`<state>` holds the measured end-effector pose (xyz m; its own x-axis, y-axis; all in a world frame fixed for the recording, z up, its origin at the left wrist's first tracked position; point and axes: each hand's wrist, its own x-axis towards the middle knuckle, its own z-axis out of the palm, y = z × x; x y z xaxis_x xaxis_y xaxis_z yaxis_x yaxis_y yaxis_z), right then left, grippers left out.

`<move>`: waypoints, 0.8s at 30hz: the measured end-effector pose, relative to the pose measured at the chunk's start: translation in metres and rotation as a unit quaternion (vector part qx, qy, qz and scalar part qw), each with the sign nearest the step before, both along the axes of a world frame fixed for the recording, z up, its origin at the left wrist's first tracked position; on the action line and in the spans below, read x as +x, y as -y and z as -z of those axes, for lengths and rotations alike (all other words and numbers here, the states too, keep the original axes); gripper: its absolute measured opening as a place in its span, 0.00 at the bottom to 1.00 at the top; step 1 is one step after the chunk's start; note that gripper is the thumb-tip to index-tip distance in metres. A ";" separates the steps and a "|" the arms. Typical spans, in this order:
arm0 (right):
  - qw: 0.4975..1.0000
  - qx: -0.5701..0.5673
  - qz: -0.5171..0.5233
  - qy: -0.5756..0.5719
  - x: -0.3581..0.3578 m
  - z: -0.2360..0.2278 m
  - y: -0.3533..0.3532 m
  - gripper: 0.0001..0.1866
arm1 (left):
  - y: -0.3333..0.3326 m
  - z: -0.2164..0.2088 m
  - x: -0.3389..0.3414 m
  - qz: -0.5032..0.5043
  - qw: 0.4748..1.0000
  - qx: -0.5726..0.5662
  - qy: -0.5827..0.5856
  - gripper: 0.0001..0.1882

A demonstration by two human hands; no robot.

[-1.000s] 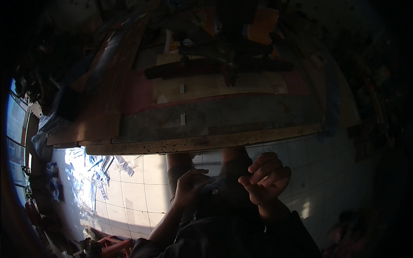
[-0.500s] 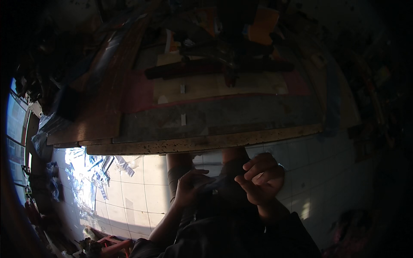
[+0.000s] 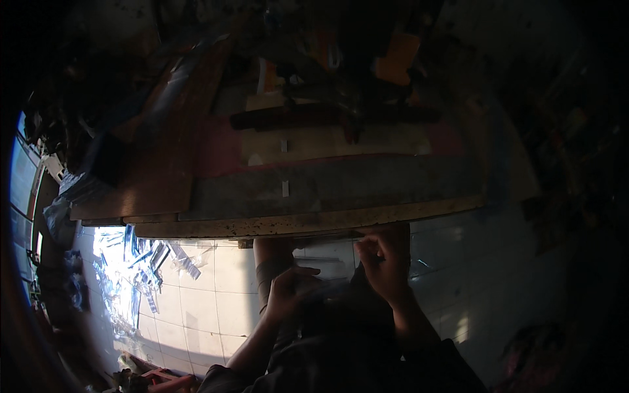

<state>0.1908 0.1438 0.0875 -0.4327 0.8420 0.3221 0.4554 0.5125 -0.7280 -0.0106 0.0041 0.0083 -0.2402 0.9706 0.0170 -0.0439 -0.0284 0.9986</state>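
My left hand [image 3: 292, 288] is over my lap, its fingers curled and closed toward a dark, faintly shiny shape that I cannot make out in the shade. To its right my right hand [image 3: 385, 261] is raised near the table's front edge, with its fingers bent together as in a pinch; what they hold, if anything, is hidden. Two small pale strips lie on the table beyond my hands: one strip [image 3: 285, 188] on the grey surface, the other strip [image 3: 284, 146] farther back on a pale board [image 3: 334, 141].
The worktable's thick front edge [image 3: 295, 224] runs across, just beyond my hands. A dark bar-like fixture [image 3: 288, 118] stands over the pale board and a red sheet [image 3: 216, 147]. Brown boards [image 3: 151, 167] lie at left. Shiny plastic scraps [image 3: 154, 259] litter the sunlit tiled floor.
My right hand has moved forward and slightly left to the table's edge, its fingers drawing together from a looser spread. My left hand has hardly moved. The view has shifted slightly.
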 end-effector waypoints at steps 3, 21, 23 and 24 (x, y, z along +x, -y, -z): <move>0.985 -0.125 -0.006 0.119 0.002 -0.020 0.009 0.13 | 0.008 0.000 0.000 0.012 0.999 0.042 0.005 0.18; 0.920 -0.224 -0.184 -0.262 -0.029 -0.017 0.000 0.21 | 0.016 -0.031 0.010 -0.005 0.999 -0.002 0.039 0.20; 0.933 -0.181 -0.160 -0.265 -0.015 -0.009 0.006 0.21 | 0.016 -0.031 0.012 0.008 1.000 0.008 0.026 0.22; 0.942 -0.181 -0.146 -0.241 -0.006 -0.004 0.007 0.23 | 0.015 -0.030 0.013 0.012 1.000 0.011 0.007 0.24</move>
